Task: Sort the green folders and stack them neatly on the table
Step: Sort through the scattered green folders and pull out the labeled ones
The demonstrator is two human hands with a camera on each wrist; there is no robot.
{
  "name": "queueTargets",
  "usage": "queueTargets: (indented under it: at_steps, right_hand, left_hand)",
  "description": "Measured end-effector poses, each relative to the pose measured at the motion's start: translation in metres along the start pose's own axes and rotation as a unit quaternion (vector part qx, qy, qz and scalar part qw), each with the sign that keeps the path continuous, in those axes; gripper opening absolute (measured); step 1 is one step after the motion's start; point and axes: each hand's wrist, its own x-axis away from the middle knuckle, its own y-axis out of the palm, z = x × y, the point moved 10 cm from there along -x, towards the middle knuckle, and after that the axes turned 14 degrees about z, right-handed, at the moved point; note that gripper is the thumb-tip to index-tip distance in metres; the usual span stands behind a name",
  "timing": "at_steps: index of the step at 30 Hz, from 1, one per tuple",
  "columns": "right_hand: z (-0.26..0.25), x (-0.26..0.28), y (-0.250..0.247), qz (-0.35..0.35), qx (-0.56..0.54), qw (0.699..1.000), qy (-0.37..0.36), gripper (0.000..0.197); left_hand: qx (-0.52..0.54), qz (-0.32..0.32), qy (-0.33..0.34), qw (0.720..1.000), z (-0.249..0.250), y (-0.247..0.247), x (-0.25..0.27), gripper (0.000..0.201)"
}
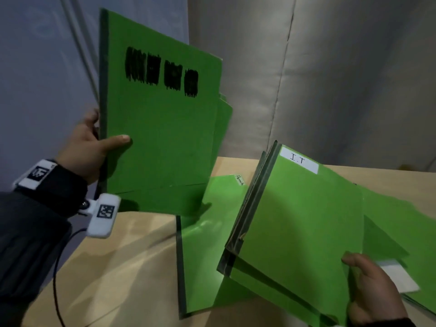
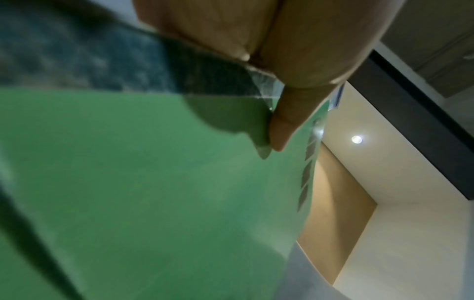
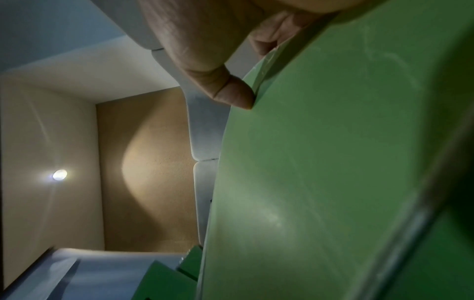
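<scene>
Taking the light wooden table (image 1: 132,267) as the anchor: a flat green folder tabbed "Permits" (image 1: 207,244) lies on it. Above its left part, the left hand (image 1: 89,147) holds a marker-scribbled green folder (image 1: 160,119) upright. Over its right side, the right hand (image 1: 375,291) tilts the green "I.T" labelled folder (image 1: 302,223) above more folders.

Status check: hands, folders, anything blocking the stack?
Left hand grips blacked-out folder, raised upright. Right hand grips I.T folder, tilted. Permits folder and others lie scattered on table; no neat stack yet.
</scene>
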Motion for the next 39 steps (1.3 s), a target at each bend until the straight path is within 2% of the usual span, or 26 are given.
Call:
queueTargets:
  at_steps: [1, 4, 5, 8, 11, 12, 14, 16, 19, 20, 21, 23, 24, 26, 27, 28, 29, 31, 32, 34, 35, 36, 37, 39]
  right_hand:
    - [-0.011, 0.012, 0.007, -0.007, -0.013, 1.0, -0.009, 0.08]
    - [-0.045, 0.052, 0.03, 0.005, -0.046, 0.998, -0.039, 0.108]
    - [-0.053, 0.06, 0.042, -0.012, -0.063, 0.997, -0.044, 0.106]
    - [-0.065, 0.072, 0.06, -0.032, -0.092, 0.992, -0.079, 0.08]
    - [-0.075, 0.075, 0.071, -0.032, -0.093, 0.986, -0.132, 0.072]
    - [-0.078, 0.075, 0.072, -0.033, -0.095, 0.983, -0.152, 0.066]
    - [-0.08, 0.075, 0.075, -0.036, -0.095, 0.978, -0.18, 0.061]
    - [-0.079, 0.075, 0.078, -0.05, -0.096, 0.975, -0.195, 0.072]
    - [-0.077, 0.079, 0.09, -0.068, -0.072, 0.975, -0.2, 0.091]
    - [-0.078, 0.082, 0.094, -0.066, -0.072, 0.974, -0.203, 0.087]
    - [-0.081, 0.086, 0.1, -0.07, -0.072, 0.972, -0.211, 0.073]
    - [-0.081, 0.092, 0.116, -0.101, -0.078, 0.967, -0.222, 0.052]
    - [-0.08, 0.094, 0.127, -0.12, -0.08, 0.964, -0.221, 0.043]
    - [-0.083, 0.106, 0.144, -0.15, -0.063, 0.958, -0.234, 0.036]
    - [-0.084, 0.111, 0.153, -0.168, -0.057, 0.952, -0.251, 0.037]
    - [-0.086, 0.119, 0.162, -0.184, -0.049, 0.945, -0.265, 0.038]
    - [-0.089, 0.126, 0.168, -0.192, -0.041, 0.938, -0.285, 0.037]
    - [-0.088, 0.134, 0.179, -0.209, -0.028, 0.927, -0.31, 0.033]
    - [-0.084, 0.134, 0.182, -0.212, -0.028, 0.927, -0.309, 0.031]
    - [-0.076, 0.136, 0.187, -0.211, -0.03, 0.932, -0.294, 0.035]
    - [-0.07, 0.135, 0.188, -0.211, -0.03, 0.935, -0.284, 0.047]
    - [-0.066, 0.135, 0.19, -0.214, -0.033, 0.938, -0.269, 0.061]
    - [-0.063, 0.134, 0.191, -0.217, -0.035, 0.942, -0.254, 0.071]
    - [-0.062, 0.13, 0.195, -0.227, -0.034, 0.944, -0.237, 0.075]
  left_hand:
    - [0.02, -0.006, -0.001, 1.0, -0.005, 0.004, 0.007, 0.048]
    - [0.102, -0.044, -0.022, 0.994, -0.023, 0.024, 0.033, 0.036]
    - [0.128, -0.054, -0.041, 0.989, -0.033, 0.032, 0.039, 0.033]
    - [0.188, -0.065, -0.084, 0.976, -0.059, 0.055, 0.056, 0.035]
    - [0.218, -0.061, -0.097, 0.969, -0.079, 0.068, 0.066, 0.032]
    - [0.226, -0.068, -0.098, 0.967, -0.083, 0.071, 0.069, 0.037]
    - [0.221, -0.093, -0.102, 0.965, -0.092, 0.074, 0.071, 0.072]
    - [0.218, -0.109, -0.113, 0.963, -0.101, 0.072, 0.073, 0.105]
    - [0.223, -0.143, -0.111, 0.958, -0.108, 0.066, 0.077, 0.118]
    - [0.226, -0.149, -0.119, 0.956, -0.106, 0.065, 0.079, 0.121]
    - [0.231, -0.159, -0.124, 0.952, -0.106, 0.064, 0.081, 0.123]
    - [0.24, -0.176, -0.128, 0.946, -0.103, 0.065, 0.086, 0.115]
    - [0.252, -0.178, -0.138, 0.941, -0.104, 0.068, 0.087, 0.095]
    - [0.276, -0.162, -0.16, 0.934, -0.1, 0.068, 0.09, 0.03]
    - [0.267, -0.142, -0.166, 0.939, -0.103, 0.067, 0.089, 0.031]
    - [0.266, -0.139, -0.17, 0.939, -0.101, 0.069, 0.091, 0.043]
    - [0.281, -0.139, -0.174, 0.933, -0.1, 0.067, 0.092, 0.039]
    - [0.288, -0.097, -0.171, 0.937, -0.093, 0.06, 0.097, 0.006]
    - [0.289, -0.057, -0.168, 0.941, -0.097, 0.053, 0.097, 0.026]
    - [0.296, -0.024, -0.168, 0.94, -0.101, 0.046, 0.099, 0.042]
    - [0.297, -0.025, -0.148, 0.943, -0.092, 0.045, 0.104, 0.065]
    - [0.317, -0.046, -0.143, 0.937, -0.086, 0.048, 0.107, 0.077]
    - [0.33, -0.075, -0.15, 0.929, -0.082, 0.053, 0.112, 0.074]
    - [0.295, -0.072, -0.11, 0.946, -0.072, 0.049, 0.11, 0.055]
